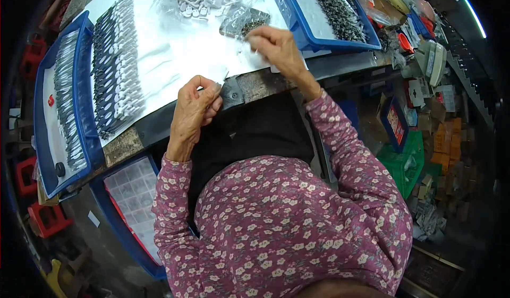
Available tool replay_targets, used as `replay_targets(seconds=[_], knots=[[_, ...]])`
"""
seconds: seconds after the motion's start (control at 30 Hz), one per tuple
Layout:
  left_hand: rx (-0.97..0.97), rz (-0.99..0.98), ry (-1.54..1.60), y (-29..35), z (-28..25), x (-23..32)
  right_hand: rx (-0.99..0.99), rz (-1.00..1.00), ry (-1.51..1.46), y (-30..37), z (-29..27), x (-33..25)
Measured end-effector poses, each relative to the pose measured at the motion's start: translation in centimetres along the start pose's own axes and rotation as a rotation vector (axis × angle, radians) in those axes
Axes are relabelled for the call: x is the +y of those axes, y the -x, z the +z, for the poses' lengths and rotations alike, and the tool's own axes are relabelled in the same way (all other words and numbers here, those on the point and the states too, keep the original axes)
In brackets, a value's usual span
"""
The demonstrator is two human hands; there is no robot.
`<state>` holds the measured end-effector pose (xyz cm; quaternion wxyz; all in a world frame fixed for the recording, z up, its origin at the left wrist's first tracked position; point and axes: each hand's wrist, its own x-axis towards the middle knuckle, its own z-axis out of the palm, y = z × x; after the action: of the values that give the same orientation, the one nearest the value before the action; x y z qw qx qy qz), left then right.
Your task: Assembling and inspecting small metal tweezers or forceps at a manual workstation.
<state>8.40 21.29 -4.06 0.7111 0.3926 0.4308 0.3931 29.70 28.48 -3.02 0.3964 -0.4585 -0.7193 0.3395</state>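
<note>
Maroon flowered cloth of the wearer's shirt (pixel 297 218) lies nearest, its two sleeves reaching forward on either side of a dark lap. Beyond runs the near edge of the bench (pixel 257 87), slanting from near left to far right. At this edge the left hand (pixel 197 104) is bent, thumb and index finger pinched on a small slim piece (pixel 219 85); the fingers cover most of it, but the part showing points far and right, its long axis apparently along that line. Farther and to the right, the right hand (pixel 273 45) is blurred, its fingers curled nearly together; whether it holds anything cannot be told. Room for moving lies over the white sheet (pixel 164 69), between the left hand and rows of black and white parts (pixel 114 64). Left of those rows stands a long blue tray (pixel 79 91) of slim silvery pieces. Just beyond the right hand is a transparent bag (pixel 234 23) with tiny dark bits; farther left, pale plastic parts (pixel 204 0) lie heaped. Far right, a blue bin (pixel 319 30) holds dark metallic parts.
</note>
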Motion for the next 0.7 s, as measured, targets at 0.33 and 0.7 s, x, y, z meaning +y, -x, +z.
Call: replay_targets(seconds=[0.33, 0.7], knots=[[-0.05, 0.032, -0.022, 0.7, -0.4, 0.0, -0.01, -0.229, 0.697, -3.3, -0.7, 5.7], [-0.045, 0.051, -0.046, 1.2, -0.6, -0.1, -0.001, -0.098, 0.382, -3.1, -0.8, 5.9]])
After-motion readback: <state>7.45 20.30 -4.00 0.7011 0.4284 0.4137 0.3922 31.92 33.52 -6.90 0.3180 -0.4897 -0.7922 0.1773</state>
